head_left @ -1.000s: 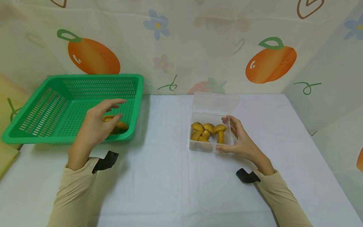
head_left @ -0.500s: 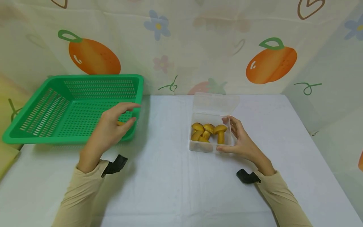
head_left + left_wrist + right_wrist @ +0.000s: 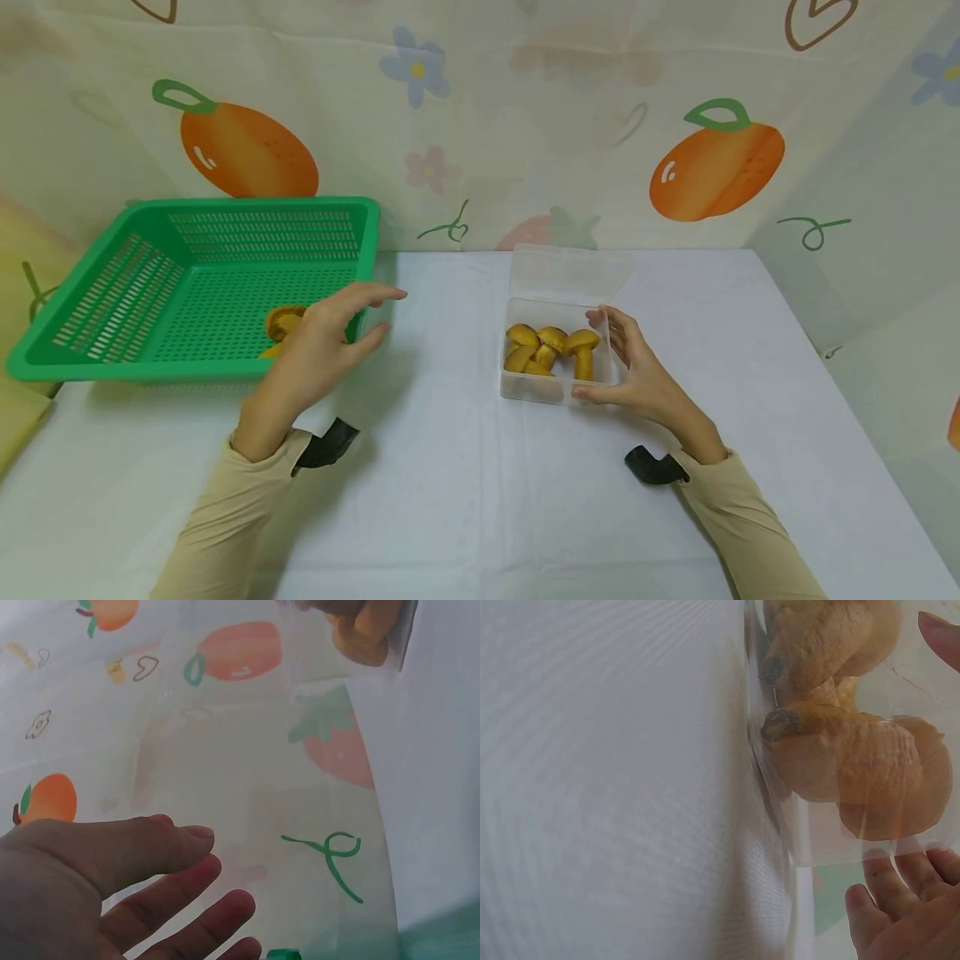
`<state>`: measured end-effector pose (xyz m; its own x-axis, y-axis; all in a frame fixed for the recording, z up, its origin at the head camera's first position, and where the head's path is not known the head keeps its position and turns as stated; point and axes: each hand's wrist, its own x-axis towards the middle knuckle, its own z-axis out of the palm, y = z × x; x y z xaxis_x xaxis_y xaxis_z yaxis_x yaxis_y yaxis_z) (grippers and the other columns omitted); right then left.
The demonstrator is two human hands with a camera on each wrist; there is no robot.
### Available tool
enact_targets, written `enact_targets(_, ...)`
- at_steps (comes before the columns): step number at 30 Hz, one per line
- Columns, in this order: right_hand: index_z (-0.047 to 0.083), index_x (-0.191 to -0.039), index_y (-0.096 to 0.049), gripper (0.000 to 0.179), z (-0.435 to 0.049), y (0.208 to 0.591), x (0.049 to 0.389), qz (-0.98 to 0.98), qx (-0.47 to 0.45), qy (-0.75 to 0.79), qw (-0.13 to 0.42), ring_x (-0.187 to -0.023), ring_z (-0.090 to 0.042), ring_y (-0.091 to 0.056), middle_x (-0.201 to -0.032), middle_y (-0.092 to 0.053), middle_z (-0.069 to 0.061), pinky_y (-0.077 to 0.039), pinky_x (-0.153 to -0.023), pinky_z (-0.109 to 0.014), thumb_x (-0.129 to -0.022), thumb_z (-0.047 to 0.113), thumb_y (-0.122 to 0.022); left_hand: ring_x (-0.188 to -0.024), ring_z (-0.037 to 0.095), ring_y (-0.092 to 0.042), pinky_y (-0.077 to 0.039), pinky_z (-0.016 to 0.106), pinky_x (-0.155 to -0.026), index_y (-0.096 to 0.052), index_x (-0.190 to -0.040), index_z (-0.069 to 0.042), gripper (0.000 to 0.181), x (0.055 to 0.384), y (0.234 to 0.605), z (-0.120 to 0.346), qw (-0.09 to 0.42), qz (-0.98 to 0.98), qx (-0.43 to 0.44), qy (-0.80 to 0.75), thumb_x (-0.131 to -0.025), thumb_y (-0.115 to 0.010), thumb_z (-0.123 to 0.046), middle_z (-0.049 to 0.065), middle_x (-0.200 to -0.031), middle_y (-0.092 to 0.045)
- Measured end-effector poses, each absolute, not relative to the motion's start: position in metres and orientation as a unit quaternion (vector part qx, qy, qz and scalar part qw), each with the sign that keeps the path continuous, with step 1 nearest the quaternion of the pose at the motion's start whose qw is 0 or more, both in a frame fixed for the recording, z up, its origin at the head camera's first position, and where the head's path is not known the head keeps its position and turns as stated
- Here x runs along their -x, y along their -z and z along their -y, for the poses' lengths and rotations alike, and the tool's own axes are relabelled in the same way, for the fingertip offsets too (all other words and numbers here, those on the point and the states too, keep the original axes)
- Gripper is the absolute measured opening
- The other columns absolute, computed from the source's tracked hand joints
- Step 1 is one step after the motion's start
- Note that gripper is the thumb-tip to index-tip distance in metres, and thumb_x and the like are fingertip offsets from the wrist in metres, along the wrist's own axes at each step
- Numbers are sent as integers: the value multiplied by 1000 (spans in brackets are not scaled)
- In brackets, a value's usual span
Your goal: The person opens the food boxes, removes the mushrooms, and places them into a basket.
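Observation:
My left hand (image 3: 322, 342) hangs over the right front corner of the green basket (image 3: 172, 370), thumb and fingers apart. Nothing is between them, as the left wrist view also shows around the fingers (image 3: 217, 911). Brown-yellow mushrooms (image 3: 283, 322) lie in that basket corner, partly hidden behind the hand. To the right, my right hand (image 3: 641, 375) grips the right side of a clear plastic box (image 3: 528, 388), thumb at the front wall and fingers toward the back. Several mushrooms (image 3: 551, 340) sit inside the box. Through its wall, the right wrist view shows a mushroom (image 3: 889, 776) close up.
The box's clear lid (image 3: 572, 272) stands open at the back. Both rest on a white-covered table (image 3: 450, 467). A patterned cloth (image 3: 480, 125) with printed fruit hangs behind, and a yellow cloth (image 3: 22, 408) lies at the left edge.
My left hand has moved right, from over the basket's mushrooms to its right edge, uncovering some of them. My right hand and the box have stayed put.

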<state>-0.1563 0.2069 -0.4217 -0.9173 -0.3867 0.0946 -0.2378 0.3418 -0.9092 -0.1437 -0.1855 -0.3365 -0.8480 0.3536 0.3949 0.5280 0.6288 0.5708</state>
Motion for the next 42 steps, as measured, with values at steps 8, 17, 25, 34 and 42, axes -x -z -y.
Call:
enact_targets(8,6,-154,-15,110,-207,421,156,-818,195,537,69,-149,-35,-24,-158,-29,-17,-13,-123,-56,-71,4,-87,-104,20,-59,-47,20,-85,-65,-123,-6,38,142,344,171,107,878,278,374,-87,-70,4,7,-117,-68)
enact_targets(17,7,-153,-17,108,-207,421,157,-817,206,535,60,-147,-36,-27,-155,-31,-20,-15,-122,-58,-71,3,-87,-109,21,-64,-53,39,-91,-66,-124,-9,32,144,352,144,65,888,297,346,-92,-68,-6,4,-123,-69)
enact_targets(25,8,-153,-17,108,-207,421,157,-817,202,536,63,-147,-36,-27,-156,-31,-19,-14,-122,-58,-71,4,-87,-103,22,-66,-55,39,-89,-66,-124,-10,33,149,353,125,58,882,312,349,-92,-69,-7,4,-122,-69)
enact_targets(34,7,-152,-18,107,-207,421,157,-816,203,537,59,-147,-34,-28,-155,-31,-19,-15,-123,-57,-71,4,-88,-104,25,-65,-55,40,-90,-65,-126,-11,34,155,354,104,21,869,323,374,-92,-67,-6,4,-122,-69)
enact_targets(42,8,-152,-18,107,-207,421,157,-818,198,537,61,-147,-34,-28,-155,-32,-18,-15,-123,-56,-71,5,-88,-105,26,-64,-54,40,-85,-64,-129,-12,34,158,353,89,-25,878,318,355,-95,-66,-11,6,-123,-69)
